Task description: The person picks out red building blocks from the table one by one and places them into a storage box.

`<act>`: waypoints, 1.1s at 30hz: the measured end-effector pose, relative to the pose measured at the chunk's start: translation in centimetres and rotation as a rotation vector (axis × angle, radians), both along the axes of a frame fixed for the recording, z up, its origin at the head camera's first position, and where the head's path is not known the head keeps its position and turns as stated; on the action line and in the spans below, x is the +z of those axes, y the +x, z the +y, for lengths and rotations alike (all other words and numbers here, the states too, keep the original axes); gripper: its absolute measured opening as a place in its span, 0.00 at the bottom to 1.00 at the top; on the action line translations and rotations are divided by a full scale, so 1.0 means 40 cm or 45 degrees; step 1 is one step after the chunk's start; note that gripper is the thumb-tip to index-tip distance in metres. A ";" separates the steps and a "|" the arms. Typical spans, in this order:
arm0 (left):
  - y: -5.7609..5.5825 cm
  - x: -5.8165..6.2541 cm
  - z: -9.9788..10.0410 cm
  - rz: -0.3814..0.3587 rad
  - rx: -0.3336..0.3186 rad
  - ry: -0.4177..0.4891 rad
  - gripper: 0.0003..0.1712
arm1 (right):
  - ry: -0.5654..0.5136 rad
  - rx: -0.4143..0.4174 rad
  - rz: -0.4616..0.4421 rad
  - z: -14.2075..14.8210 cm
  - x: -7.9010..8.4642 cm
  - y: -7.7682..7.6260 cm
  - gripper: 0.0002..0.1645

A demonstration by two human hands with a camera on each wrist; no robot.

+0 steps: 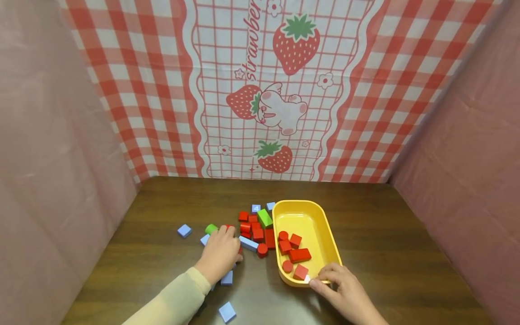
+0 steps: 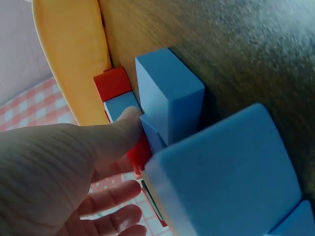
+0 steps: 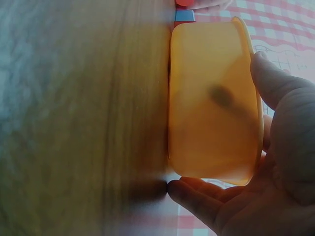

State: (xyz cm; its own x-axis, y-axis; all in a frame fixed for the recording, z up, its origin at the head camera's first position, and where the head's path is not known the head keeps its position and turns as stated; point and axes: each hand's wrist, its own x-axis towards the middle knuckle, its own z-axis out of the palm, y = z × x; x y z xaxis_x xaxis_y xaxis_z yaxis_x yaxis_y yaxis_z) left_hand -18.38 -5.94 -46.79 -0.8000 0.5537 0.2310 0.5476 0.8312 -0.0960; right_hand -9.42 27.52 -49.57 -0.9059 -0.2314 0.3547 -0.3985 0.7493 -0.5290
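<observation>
My left hand (image 1: 219, 253) reaches down into the loose blocks left of the yellow tray (image 1: 332, 234). In the left wrist view its thumb and forefinger pinch a red block (image 2: 140, 152), partly hidden by the thumb. Large blue blocks (image 2: 226, 172) stand close beside those fingertips. My right hand (image 1: 345, 289) grips the tray at its near right corner, thumb over the rim and other fingers around the outside wall, as the right wrist view also shows. Inside the tray lie several red pieces, among them a red rectangular block (image 1: 299, 255) and a red cube (image 1: 301, 272).
Several red blocks, a green block (image 1: 265, 219) and a long blue block (image 1: 248, 243) crowd the tray's left side. A green cylinder (image 1: 211, 229) sits by the left hand. Single blue blocks lie farther out, one at left (image 1: 184, 231), one near the front (image 1: 227, 312). Curtains enclose the table.
</observation>
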 end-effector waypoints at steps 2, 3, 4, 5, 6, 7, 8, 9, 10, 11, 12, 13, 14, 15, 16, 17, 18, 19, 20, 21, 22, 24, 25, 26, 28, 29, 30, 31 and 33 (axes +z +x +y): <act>0.003 -0.002 0.000 0.003 -0.045 -0.002 0.17 | -0.007 0.002 -0.012 -0.001 0.000 0.000 0.07; 0.004 -0.003 -0.001 -0.003 -0.071 -0.001 0.16 | -0.008 0.000 -0.017 -0.002 0.001 0.001 0.06; 0.005 -0.002 -0.001 -0.016 -0.098 0.004 0.15 | -0.010 -0.002 -0.021 -0.002 0.001 0.001 0.06; 0.005 -0.002 -0.001 -0.031 -0.126 0.008 0.14 | -0.008 -0.004 -0.024 -0.002 0.001 0.001 0.06; 0.006 -0.001 -0.001 -0.058 -0.150 0.015 0.13 | -0.010 -0.006 -0.028 -0.003 0.001 0.001 0.06; 0.008 0.000 -0.001 -0.088 -0.168 0.028 0.13 | -0.009 -0.009 -0.031 -0.003 0.002 0.001 0.06; 0.009 0.003 0.001 -0.115 -0.185 0.043 0.13 | -0.009 -0.011 -0.034 -0.003 0.002 0.001 0.06; 0.011 0.008 0.003 -0.135 -0.197 0.058 0.14 | -0.009 -0.012 -0.037 -0.003 0.002 0.001 0.07; 0.013 0.014 0.007 -0.152 -0.210 0.085 0.15 | -0.010 -0.013 -0.041 -0.003 0.002 0.001 0.07; 0.017 0.021 0.013 -0.165 -0.224 0.114 0.16 | -0.012 -0.013 -0.044 -0.003 0.001 0.001 0.07; 0.021 0.030 0.020 -0.176 -0.240 0.150 0.17 | -0.014 -0.013 -0.047 -0.003 0.001 0.001 0.07; 0.026 0.039 0.029 -0.182 -0.258 0.193 0.17 | -0.015 -0.013 -0.049 -0.003 0.001 0.001 0.07; 0.031 0.048 0.040 -0.187 -0.281 0.235 0.18 | -0.016 -0.013 -0.049 -0.003 0.000 0.001 0.07; 0.038 0.057 0.052 -0.198 -0.304 0.282 0.19 | -0.016 -0.014 -0.049 -0.003 0.000 0.001 0.06; 0.044 0.064 0.065 -0.208 -0.333 0.330 0.20 | -0.013 -0.016 -0.045 -0.003 -0.001 0.001 0.06; 0.050 0.070 0.078 -0.215 -0.362 0.370 0.21 | -0.014 -0.015 -0.042 -0.002 -0.001 0.001 0.06; 0.055 0.073 0.092 -0.223 -0.397 0.407 0.21 | -0.012 -0.014 -0.038 -0.003 -0.002 0.001 0.06; 0.060 0.075 0.107 -0.225 -0.431 0.435 0.21 | -0.014 -0.011 -0.033 -0.002 -0.003 0.002 0.06; 0.063 0.074 0.121 -0.224 -0.465 0.455 0.21 | -0.014 -0.007 -0.028 -0.001 -0.004 0.002 0.06; 0.066 0.073 0.134 -0.223 -0.497 0.472 0.21 | -0.014 -0.002 -0.023 -0.001 -0.005 0.002 0.06; 0.068 0.071 0.146 -0.222 -0.522 0.481 0.20 | -0.017 0.004 -0.017 -0.001 -0.006 0.001 0.06; 0.069 0.064 0.167 -0.222 -0.553 0.478 0.19 | -0.020 0.017 -0.009 0.000 -0.008 0.000 0.06; 0.069 0.060 0.175 -0.226 -0.557 0.466 0.19 | -0.023 0.024 -0.006 0.000 -0.009 0.000 0.05; 0.069 0.056 0.181 -0.233 -0.560 0.451 0.19 | -0.022 0.029 -0.001 0.000 -0.010 -0.001 0.05; 0.068 0.050 0.190 -0.257 -0.551 0.407 0.17 | -0.024 0.034 0.002 0.001 -0.011 -0.002 0.05; 0.068 0.046 0.193 -0.267 -0.546 0.381 0.15 | -0.025 0.035 0.003 0.001 -0.011 -0.002 0.05; 0.068 0.042 0.196 -0.283 -0.539 0.359 0.14 | -0.028 0.036 0.002 0.002 -0.011 -0.002 0.05; 0.068 0.038 0.198 -0.297 -0.530 0.337 0.12 | -0.031 0.037 0.000 0.002 -0.011 -0.002 0.05; 0.069 0.030 0.201 -0.307 -0.514 0.308 0.08 | -0.035 0.036 0.006 0.005 -0.010 -0.002 0.06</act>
State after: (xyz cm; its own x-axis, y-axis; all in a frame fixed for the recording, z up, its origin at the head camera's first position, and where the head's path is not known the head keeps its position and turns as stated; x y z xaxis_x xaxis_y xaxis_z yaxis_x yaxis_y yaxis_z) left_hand -15.61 2.08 -45.58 -0.5803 0.7824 0.2261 0.8116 0.5323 0.2409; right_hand -9.49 27.71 -49.96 -0.8975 -0.2469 0.3655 -0.4218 0.7226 -0.5476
